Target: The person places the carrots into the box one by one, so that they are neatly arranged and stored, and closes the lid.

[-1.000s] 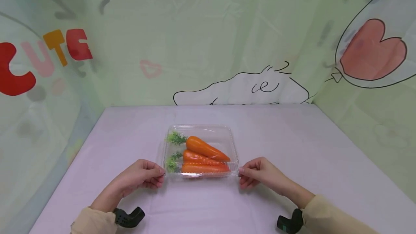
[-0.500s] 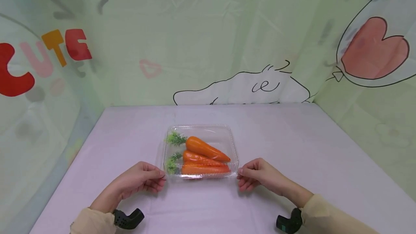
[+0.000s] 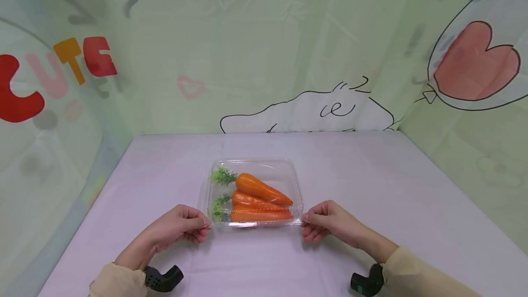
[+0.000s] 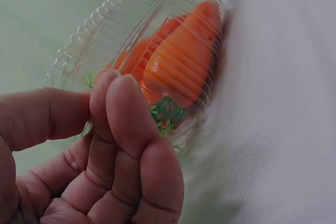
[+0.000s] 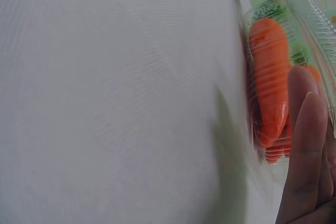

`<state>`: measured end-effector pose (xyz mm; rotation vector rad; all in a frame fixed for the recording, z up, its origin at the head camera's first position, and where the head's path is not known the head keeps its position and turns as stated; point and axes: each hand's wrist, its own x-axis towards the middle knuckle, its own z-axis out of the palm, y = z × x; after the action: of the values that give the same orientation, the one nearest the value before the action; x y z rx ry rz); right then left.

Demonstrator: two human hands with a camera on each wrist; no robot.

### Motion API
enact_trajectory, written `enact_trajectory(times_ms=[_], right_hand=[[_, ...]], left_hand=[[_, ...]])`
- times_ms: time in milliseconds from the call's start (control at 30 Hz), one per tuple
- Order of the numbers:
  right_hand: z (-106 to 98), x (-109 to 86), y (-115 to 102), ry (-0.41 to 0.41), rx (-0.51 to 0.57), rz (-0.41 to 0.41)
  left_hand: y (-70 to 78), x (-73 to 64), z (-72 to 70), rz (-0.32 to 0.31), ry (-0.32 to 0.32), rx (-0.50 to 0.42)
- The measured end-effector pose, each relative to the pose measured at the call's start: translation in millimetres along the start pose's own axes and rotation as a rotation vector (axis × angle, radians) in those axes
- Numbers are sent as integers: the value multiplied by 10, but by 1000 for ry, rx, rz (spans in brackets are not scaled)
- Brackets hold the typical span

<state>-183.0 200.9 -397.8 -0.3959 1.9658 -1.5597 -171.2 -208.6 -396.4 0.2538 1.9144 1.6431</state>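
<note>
A clear plastic clamshell box (image 3: 284, 175) sits on the table with its lid down over the contents. Inside lie three orange carrots (image 3: 261, 188) with green leafy tops (image 3: 223, 175) pointing left. At the front left corner, my left hand (image 3: 179, 226) pinches the box's rim between thumb and fingertips; the left wrist view shows the fingers (image 4: 128, 108) on the clear edge. My right hand (image 3: 330, 221) pinches the front right corner. In the right wrist view its fingers (image 5: 310, 124) lie along the box's side, with the thumb out of sight.
A pale lilac cloth covers the table (image 3: 350, 164). Behind it and at both sides hang printed fabric walls (image 3: 264, 49). A black wrist device (image 3: 163, 278) is on the left wrist, and another black device (image 3: 368, 281) is on the right.
Both hands have dropped very slightly toward me, and the lid's front edge has come down a little with them. Over the last half second almost nothing has moved.
</note>
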Motion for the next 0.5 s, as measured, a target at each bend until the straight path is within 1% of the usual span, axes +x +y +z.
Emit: enact_trajectory(times_ms=[267,500], right_hand=[[-18,4,-5,-19,15,21],[-49,35,-7,-63,25,28]], left_hand=[[3,-1,10,15,4,7],[6,5,3,4,0,13]])
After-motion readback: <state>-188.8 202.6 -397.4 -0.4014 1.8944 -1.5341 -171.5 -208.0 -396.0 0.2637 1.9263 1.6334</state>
